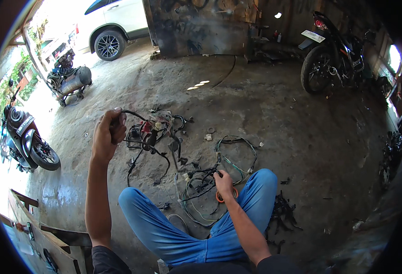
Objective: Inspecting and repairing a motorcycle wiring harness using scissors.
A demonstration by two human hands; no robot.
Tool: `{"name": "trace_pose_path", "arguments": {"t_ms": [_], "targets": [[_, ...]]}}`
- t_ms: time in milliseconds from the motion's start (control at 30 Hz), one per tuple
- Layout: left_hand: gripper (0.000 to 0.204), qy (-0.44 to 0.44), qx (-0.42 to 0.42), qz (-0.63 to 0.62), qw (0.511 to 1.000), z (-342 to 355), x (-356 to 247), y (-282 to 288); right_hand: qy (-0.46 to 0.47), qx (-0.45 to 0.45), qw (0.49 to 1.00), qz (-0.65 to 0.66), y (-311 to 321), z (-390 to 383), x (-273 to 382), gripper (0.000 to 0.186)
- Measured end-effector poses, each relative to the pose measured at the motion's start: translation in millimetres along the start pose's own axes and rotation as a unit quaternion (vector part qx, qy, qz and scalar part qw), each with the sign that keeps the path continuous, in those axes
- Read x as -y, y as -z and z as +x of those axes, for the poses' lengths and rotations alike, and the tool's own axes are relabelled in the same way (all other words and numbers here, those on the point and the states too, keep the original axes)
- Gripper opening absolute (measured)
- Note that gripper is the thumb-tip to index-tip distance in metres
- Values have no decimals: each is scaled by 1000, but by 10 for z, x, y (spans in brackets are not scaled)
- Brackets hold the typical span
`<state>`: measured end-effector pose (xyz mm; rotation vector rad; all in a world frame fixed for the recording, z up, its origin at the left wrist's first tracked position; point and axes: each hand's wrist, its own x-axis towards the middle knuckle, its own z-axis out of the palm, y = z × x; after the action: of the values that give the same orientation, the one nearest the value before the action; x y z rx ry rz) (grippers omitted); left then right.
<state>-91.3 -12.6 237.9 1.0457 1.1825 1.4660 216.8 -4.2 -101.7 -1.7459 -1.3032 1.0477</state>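
Note:
My left hand (107, 133) is raised at the left, its fingers closed round a black wrapped cable that runs down into a tangled wiring harness (151, 130). Red, white and black connectors show in that tangle on the floor. Between my knees, my right hand (223, 183) is closed on a dark bundle of wires (204, 178). Thinner green and white wires (242, 166) loop out from it over the floor. An orange ring (220, 196), perhaps a tape roll, lies partly hidden beside my right wrist.
Black scraps (283, 212) lie right of my right knee. A small white connector (208, 137) sits ahead. Motorcycles stand at the left (29, 137) and far right (322, 68). An air compressor (70, 81) and a white car (118, 27) are farther back. A wooden bench (36, 228) is at lower left.

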Motion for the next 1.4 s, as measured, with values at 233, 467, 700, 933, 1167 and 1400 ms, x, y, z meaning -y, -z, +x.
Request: {"name": "trace_pose_path", "arguments": {"t_ms": [233, 467, 700, 933, 1167, 1400], "targets": [[33, -1, 39, 36, 999, -85, 1, -102, -32, 17, 998, 44, 35, 61, -8, 37], [29, -8, 31, 50, 998, -136, -116, -47, -35, 16, 999, 34, -3, 57, 12, 38], [24, -5, 24, 44, 999, -129, -99, -67, -60, 23, 997, 41, -19, 71, 10, 40], [22, -10, 55, 29, 998, -128, -79, -98, -60, 21, 997, 42, -17, 47, 59, 41], [36, -16, 67, 67, 995, -182, -155, -306, -62, 31, 997, 34, -27, 69, 4, 42], [42, -2, 111, 153, 982, -225, -267, -397, -40, 24, 998, 31, -79, 92, -58, 41]]}}
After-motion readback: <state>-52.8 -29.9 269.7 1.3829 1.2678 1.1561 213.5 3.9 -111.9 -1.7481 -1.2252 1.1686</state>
